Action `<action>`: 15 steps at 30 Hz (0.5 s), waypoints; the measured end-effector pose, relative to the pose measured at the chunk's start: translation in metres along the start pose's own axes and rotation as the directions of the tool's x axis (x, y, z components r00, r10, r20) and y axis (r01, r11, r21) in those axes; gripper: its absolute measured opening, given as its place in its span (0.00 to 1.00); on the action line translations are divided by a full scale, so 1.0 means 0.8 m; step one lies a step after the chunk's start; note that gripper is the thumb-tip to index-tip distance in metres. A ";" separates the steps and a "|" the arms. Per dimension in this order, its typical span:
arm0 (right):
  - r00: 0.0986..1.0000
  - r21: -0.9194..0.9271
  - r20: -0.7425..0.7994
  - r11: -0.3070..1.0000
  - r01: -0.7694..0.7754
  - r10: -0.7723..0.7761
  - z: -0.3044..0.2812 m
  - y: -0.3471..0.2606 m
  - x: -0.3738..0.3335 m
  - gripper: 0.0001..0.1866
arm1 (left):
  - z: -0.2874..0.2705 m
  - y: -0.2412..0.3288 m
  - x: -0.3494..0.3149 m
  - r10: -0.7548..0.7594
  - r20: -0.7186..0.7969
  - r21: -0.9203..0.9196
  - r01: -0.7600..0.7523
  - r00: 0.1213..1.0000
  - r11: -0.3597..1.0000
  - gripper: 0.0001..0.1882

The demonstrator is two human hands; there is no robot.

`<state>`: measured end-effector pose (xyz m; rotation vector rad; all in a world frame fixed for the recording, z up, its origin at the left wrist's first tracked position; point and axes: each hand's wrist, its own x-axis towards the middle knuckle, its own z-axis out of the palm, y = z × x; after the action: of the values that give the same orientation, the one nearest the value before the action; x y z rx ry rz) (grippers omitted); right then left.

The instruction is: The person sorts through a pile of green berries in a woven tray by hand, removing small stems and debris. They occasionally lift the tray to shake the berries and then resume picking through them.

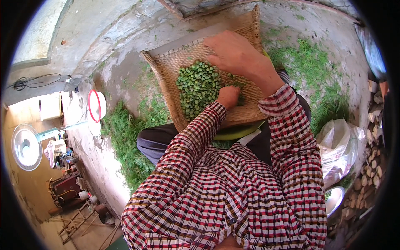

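Note:
A woven wicker tray [164,79] lies tilted across my lap. A heap of small, round green berries or pods [198,89] covers its left and middle part. My left hand [228,97] is closed at the right side of the heap, beside a few green sprigs [238,85]; what its fingers hold is hidden. Above the far part of the tray, my right hand [233,52] stretches leftward with its fingertips apart, and nothing shows between them. Under the tray's near edge a yellow-green rim [239,132] peeks out.
Feathery green cuttings lie on the floor at left [129,141] and right [321,79]. A clear plastic bag [341,146] and a white basin [334,201] are at right, near stacked firewood [371,166]. At left are a fan [27,146] and a red-rimmed white container [96,106].

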<state>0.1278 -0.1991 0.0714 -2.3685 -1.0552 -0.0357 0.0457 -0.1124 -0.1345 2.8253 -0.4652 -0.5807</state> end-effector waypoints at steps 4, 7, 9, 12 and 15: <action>0.999 -0.021 0.050 1.000 0.005 -0.004 -0.005 -0.003 0.000 0.13 | 0.012 -0.020 0.000 -0.041 -0.042 -0.054 0.039 0.998 0.998 0.08; 0.995 0.002 -0.073 0.998 0.065 -0.065 0.003 0.004 -0.007 0.14 | 0.008 -0.027 -0.007 -0.108 -0.059 -0.144 0.099 0.992 0.985 0.09; 0.991 0.000 -0.106 0.996 0.086 -0.086 0.005 0.004 -0.007 0.14 | 0.008 -0.029 -0.010 -0.133 -0.068 -0.180 0.119 0.989 0.976 0.08; 0.998 -0.013 -0.037 0.999 0.047 -0.047 -0.001 -0.003 -0.006 0.15 | 0.014 -0.024 -0.009 -0.141 -0.057 -0.216 0.125 0.988 0.968 0.11; 0.999 -0.030 0.044 0.999 0.021 -0.020 -0.004 -0.005 -0.003 0.15 | 0.014 -0.006 -0.006 -0.085 -0.115 -0.277 0.050 0.990 0.960 0.08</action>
<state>0.1240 -0.2001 0.0756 -2.3954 -1.1069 -0.0081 0.0380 -0.1079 -0.1438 2.6002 -0.2443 -0.4381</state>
